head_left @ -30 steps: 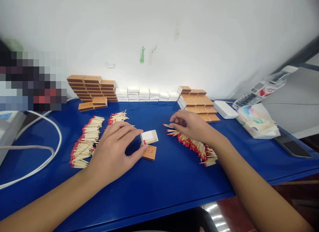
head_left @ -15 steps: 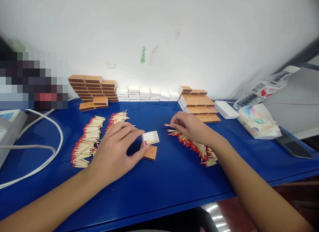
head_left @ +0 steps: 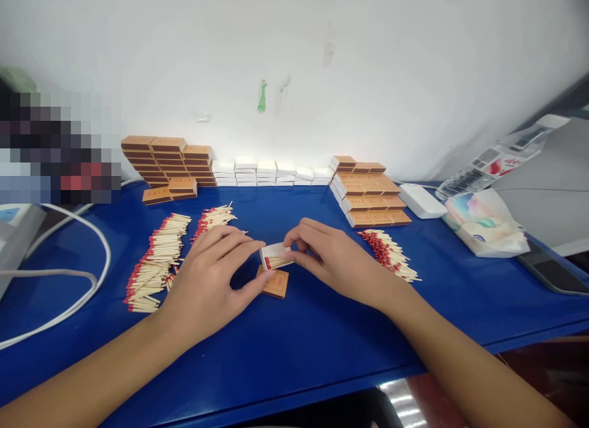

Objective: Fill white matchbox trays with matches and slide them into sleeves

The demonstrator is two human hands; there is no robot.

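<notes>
1. Your left hand point(head_left: 207, 281) rests on the blue bench point(head_left: 294, 348), loosely curled and half open. Its forefinger tip is at the left end of a small white tray point(head_left: 275, 252), and its thumb tip presses against the orange sleeve point(head_left: 277, 285) lying flat just in front of the tray. It grips nothing fully.
2. Your right hand point(head_left: 335, 262) comes in from the right, with thumb and fingertips point(head_left: 291, 243) drawn together on the tray's right end, pinching it. You cannot tell whether any match is caught between those fingers.
3. The tray sits at the middle of the bench between your two hands, slightly tilted, its near edge touching the sleeve. A few red-tipped matches point(head_left: 275, 263) lie inside it.
4. A loose heap of matches point(head_left: 390, 254) lies just right of your right wrist, apart from the hand.
5. Two more spreads of matches lie left of your left hand: a long one point(head_left: 154, 262) and a smaller one point(head_left: 214, 216) farther back.
6. Along the wall stand a stack of orange boxes point(head_left: 168, 161) at the left, a row of white trays point(head_left: 271, 171) in the middle, and another orange stack point(head_left: 370, 195) at the right.
7. A white cable point(head_left: 87, 287) loops at the far left. A white block point(head_left: 421, 201), a tissue pack point(head_left: 483, 222) and a phone point(head_left: 550, 273) lie at the right.
</notes>
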